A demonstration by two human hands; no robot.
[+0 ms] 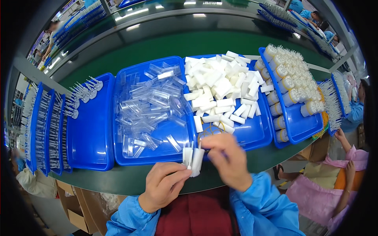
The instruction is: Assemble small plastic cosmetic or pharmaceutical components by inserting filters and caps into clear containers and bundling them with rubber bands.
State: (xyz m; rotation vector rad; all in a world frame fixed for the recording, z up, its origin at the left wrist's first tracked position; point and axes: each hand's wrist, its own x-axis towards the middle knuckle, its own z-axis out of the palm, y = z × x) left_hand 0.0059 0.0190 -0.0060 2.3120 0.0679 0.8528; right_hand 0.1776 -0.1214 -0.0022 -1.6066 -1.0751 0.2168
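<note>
Near the table's front edge, my left hand (163,185) is closed, its thumb and fingers pinching the lower left of a small bundle of white pieces (196,162). The bundle stands roughly upright, with thin stems at its top. Beside it is my right hand (228,157), fingers curled in and slightly blurred, the fingertips close to the bundle's top; what they hold, if anything, is too small to make out. Just beyond, yellow rubber bands (212,129) lie in the blue tray (256,133) heaped with white rectangular blocks (220,80).
Clear plastic sleeves (151,98) fill another blue tray (157,158). At left, a blue tray (89,133) carries several white stemmed parts (84,91), beside upright stacked trays (49,129). At right, a tilted tray (301,128) holds banded bundles (289,74). Other people (356,104) sit nearby.
</note>
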